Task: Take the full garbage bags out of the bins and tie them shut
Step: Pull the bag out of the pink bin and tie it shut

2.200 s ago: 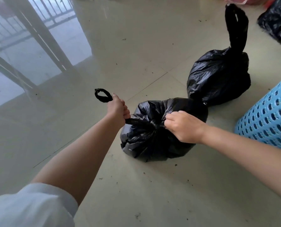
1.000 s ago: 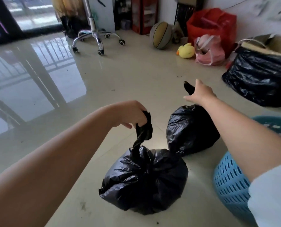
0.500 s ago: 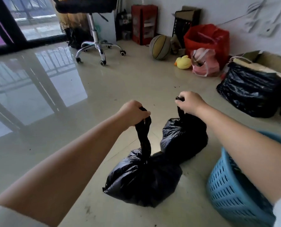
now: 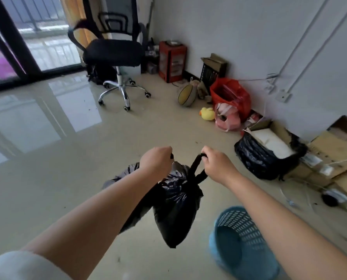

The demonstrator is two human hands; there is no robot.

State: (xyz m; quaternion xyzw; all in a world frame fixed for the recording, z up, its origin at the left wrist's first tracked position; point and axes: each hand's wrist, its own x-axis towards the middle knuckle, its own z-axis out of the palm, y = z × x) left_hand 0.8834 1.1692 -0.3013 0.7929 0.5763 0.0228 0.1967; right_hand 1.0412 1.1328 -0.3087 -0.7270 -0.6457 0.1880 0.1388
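Bags (image 4: 174, 209), black, hang clear of the floor (image 4: 47, 188) from two fists: left hand (image 4: 156, 163) closed on one twisted neck, right hand (image 4: 217, 165) closed on the other's looped neck. Blue bin (image 4: 241, 239) stands just right, below the right forearm.

Left arm: bare, stretched out forward, white sleeve at the shoulder.
Left hand (image 4: 156, 163): closed in a fist, knuckles up.
Right arm: bare, stretched forward.
Right hand (image 4: 219, 165): closed in a fist, near the left hand.
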